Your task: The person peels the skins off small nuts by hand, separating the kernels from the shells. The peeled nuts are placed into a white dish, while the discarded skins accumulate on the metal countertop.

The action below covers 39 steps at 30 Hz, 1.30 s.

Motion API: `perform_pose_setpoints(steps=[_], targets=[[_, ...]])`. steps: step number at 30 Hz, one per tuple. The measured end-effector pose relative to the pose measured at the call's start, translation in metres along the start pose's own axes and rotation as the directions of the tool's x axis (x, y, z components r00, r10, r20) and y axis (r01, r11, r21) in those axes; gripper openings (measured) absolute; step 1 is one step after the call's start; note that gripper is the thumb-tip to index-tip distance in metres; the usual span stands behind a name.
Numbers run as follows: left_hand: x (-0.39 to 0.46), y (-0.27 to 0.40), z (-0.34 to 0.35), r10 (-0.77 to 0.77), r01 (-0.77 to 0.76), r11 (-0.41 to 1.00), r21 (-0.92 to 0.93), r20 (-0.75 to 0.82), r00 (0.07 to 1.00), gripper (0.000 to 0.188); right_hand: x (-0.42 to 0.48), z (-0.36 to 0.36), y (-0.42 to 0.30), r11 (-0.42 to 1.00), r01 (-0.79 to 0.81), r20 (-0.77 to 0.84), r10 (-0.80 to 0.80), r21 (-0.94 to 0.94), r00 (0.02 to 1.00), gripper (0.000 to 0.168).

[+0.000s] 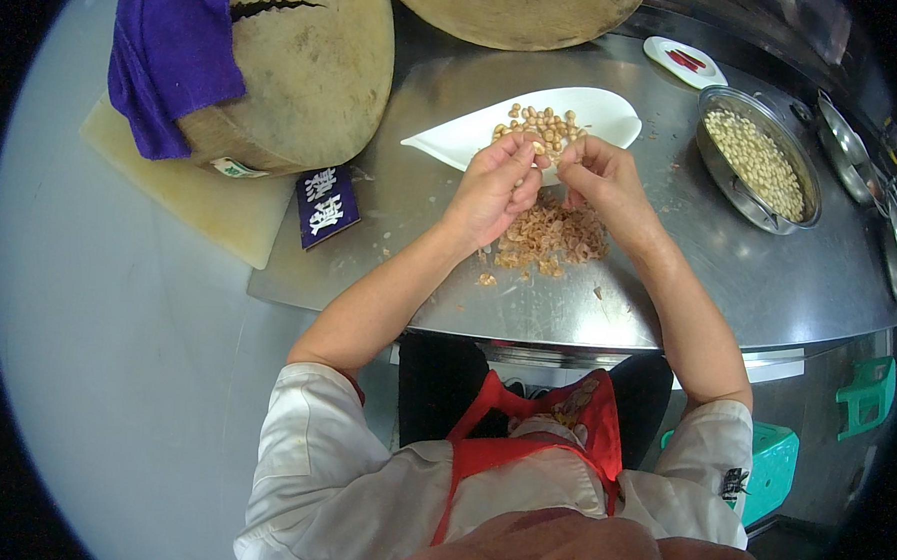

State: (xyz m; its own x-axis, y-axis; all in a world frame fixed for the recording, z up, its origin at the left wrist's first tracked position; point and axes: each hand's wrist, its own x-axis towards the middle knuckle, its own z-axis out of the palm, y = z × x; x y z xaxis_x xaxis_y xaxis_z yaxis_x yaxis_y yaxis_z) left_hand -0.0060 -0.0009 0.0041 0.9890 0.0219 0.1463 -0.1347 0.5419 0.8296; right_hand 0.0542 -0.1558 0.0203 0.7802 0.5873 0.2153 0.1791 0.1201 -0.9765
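Observation:
Between the thumb and forefinger of my left hand [502, 173] is a pale peeled peanut [538, 147]. My right hand [599, 174] is close beside it, fingertips bent together; whether they grip a scrap of skin is too small to tell. Both hands hover over the near rim of a white leaf-shaped dish [455, 134]. Brown, skin-on peanuts [549, 123] lie in that dish, partly hidden by my fingers. Below my hands, a heap of papery peanut skins [552, 236] is spread on the steel table [388, 277].
To the right stands a steel pot [755, 218] of pale peeled peanuts [754, 162]. Behind it, a small white plate [709, 75] carries red strips [685, 61]. At left are a cracked wooden chopping block [307, 79], a purple cloth [173, 50] and a purple printed packet [328, 207].

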Motion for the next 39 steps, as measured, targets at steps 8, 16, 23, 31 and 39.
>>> perform_pose_setpoints(steps=[8,16,23,31,39], targets=[[0.001,-0.012,0.002,0.255,-0.204,0.881,0.427,-0.065,0.965,0.007,0.0,0.002,0.001,0.996,-0.055,0.053,0.051,0.065,0.997,0.012],[-0.001,-0.012,0.003,0.308,-0.25,0.859,0.447,-0.061,0.949,0.006,0.003,0.0,0.006,0.995,-0.015,0.059,0.01,0.094,0.998,0.015],[-0.002,-0.012,0.004,0.275,-0.234,0.91,0.342,-0.074,0.959,0.007,-0.001,0.004,0.001,0.999,0.007,0.026,-0.008,0.05,1.0,0.011],[-0.001,-0.008,0.004,0.067,-0.063,0.995,0.073,-0.053,0.996,0.009,0.0,0.003,0.003,0.999,0.005,0.013,-0.006,0.052,1.0,0.012],[0.0,-0.007,0.0,0.027,-0.028,0.998,0.058,0.018,0.999,0.012,-0.001,0.006,0.003,1.0,0.015,-0.004,-0.015,0.027,1.0,0.013]])
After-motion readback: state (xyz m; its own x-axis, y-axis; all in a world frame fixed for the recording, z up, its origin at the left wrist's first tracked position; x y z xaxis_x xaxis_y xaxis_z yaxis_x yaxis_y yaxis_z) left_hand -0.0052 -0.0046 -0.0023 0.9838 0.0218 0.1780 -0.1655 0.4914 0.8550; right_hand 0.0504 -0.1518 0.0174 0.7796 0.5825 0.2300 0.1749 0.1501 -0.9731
